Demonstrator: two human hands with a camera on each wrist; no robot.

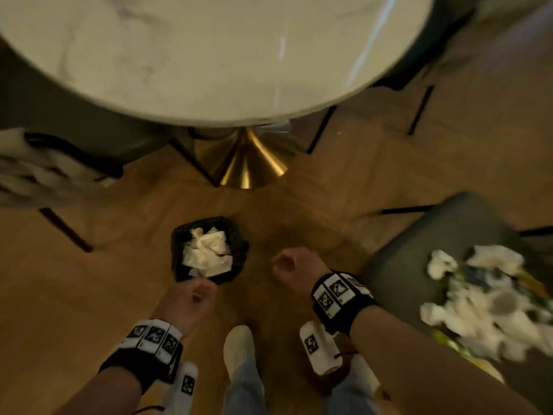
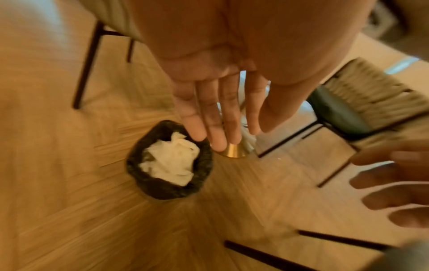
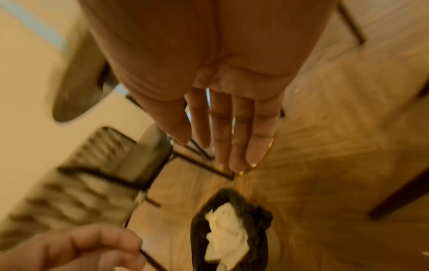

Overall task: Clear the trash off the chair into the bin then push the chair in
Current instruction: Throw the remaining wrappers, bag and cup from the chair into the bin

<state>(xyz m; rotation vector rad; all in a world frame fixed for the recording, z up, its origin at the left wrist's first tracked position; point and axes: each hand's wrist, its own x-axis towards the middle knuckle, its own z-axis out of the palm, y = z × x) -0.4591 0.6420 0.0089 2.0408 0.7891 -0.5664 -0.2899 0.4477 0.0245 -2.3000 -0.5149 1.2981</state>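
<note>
A small black bin (image 1: 236,232) stands on the wooden floor and holds crumpled white tissues (image 1: 208,253). My left hand (image 1: 191,298) hovers at its near rim, empty; in the left wrist view its fingers (image 2: 220,119) are straight above the bin (image 2: 204,165). My right hand (image 1: 291,265) hangs to the right of the bin, also empty, its fingers (image 3: 232,137) straight. The dark green chair (image 1: 419,265) stands at the right. On its seat lies a pile of trash (image 1: 478,304): white tissues and coloured wrappers.
A round marble table (image 1: 209,55) on a gold pedestal base (image 1: 248,163) stands ahead. A second chair with a woven back (image 1: 45,169) is at the left, its black legs on the floor. My shoe (image 1: 239,348) is just behind the bin.
</note>
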